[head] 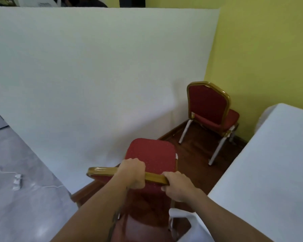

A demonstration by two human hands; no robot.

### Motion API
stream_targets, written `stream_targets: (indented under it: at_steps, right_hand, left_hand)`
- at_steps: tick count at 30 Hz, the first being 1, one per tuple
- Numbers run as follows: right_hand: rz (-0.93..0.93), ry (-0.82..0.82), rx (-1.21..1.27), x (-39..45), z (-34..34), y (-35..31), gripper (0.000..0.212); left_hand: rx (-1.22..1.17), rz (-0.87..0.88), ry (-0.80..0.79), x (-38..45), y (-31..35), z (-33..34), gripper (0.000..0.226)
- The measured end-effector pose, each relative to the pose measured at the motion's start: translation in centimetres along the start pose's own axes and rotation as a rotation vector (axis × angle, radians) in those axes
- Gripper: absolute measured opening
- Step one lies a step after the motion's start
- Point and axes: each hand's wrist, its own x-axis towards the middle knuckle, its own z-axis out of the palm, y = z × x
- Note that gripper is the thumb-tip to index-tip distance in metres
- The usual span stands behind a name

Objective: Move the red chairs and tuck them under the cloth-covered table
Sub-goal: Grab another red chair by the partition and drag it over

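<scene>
A red chair [151,155] with a gold frame stands right below me, its seat pointing away. My left hand [132,172] and my right hand [179,186] both grip the gold top rail of its backrest. A second red chair [208,106] stands in the far corner against the yellow wall, its back turned to me. The cloth-covered table [273,172] fills the right side, its white cloth hanging down at the near edge. The held chair stands left of the table, apart from it.
A large white board [94,75] leans across the left and centre, its foot on a wooden floor edge. Dark wooden floor [196,151] lies between the chairs. Grey sheeting [24,189] with a thin cord covers the floor at the left.
</scene>
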Motion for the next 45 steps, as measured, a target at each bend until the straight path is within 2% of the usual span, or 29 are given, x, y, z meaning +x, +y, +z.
stream_targets:
  at_steps: [4, 11, 22, 31, 35, 38, 42, 43, 45]
  right_hand:
    - [-0.019, 0.049, -0.11, -0.5, -0.6, 0.1, 0.021]
    - [0.017, 0.107, -0.191, -2.8, -1.2, 1.7, 0.006]
    - [0.132, 0.187, -0.123, -2.7, -0.1, 1.6, 0.007]
    - [0.357, 0.281, -0.069, 3.2, -1.6, -0.9, 0.013]
    - [0.458, 0.326, -0.062, 5.7, -1.4, -2.5, 0.021]
    - [0.516, 0.302, -0.078, 6.5, -1.3, -3.1, 0.021]
    - [0.544, 0.307, -0.038, 6.4, -0.9, -3.2, 0.015]
    - [0.549, 0.309, -0.033, 6.3, -0.8, -3.2, 0.014]
    - [0.555, 0.321, -0.012, 6.0, -0.7, -3.3, 0.014]
  left_hand:
    - [0.013, 0.054, -0.012, 0.5, 0.5, -0.5, 0.025]
    - [0.006, 0.224, 0.105, 0.5, 2.9, 0.0, 0.019]
    - [0.125, 0.455, 0.153, 4.3, 1.7, -1.1, 0.039]
    - [0.216, 0.652, 0.176, 11.5, -2.4, -4.7, 0.054]
    - [0.232, 0.7, 0.222, 13.6, -4.5, -5.2, 0.052]
    - [0.011, 0.705, 0.267, 13.6, -6.1, -4.3, 0.041]
    - [-0.562, 0.612, 0.277, 12.8, -8.8, -3.0, 0.021]
    - [-0.713, 0.54, 0.307, 12.2, -9.1, -3.0, 0.013]
    - [-0.93, 0.278, 0.433, 11.4, -9.4, -3.0, 0.021]
